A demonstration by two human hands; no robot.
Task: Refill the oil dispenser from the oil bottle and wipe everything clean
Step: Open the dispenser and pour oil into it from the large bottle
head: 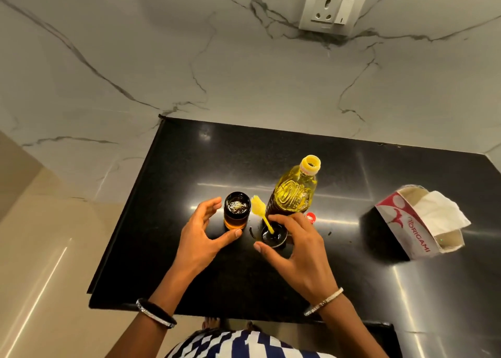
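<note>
The oil dispenser (236,211), a small glass jar with amber oil and bubbles on top, stands uncovered on the black counter (189,154). Its black lid (272,237) lies beside it, upside down, with a yellow brush (259,207) sticking up. Behind the lid stands the uncapped bottle of yellow oil (292,192). Its red cap (311,218) lies at the bottle's foot. My left hand (200,230) cups around the dispenser, thumb at its base and fingers slightly apart from the glass. My right hand (295,246) arches over the lid, with the thumb beside its front edge.
An opened tissue box (414,222) with a white tissue (439,214) poking out lies at the right of the counter. A marble wall with a power socket (332,7) rises behind. The counter's left edge drops to a beige floor.
</note>
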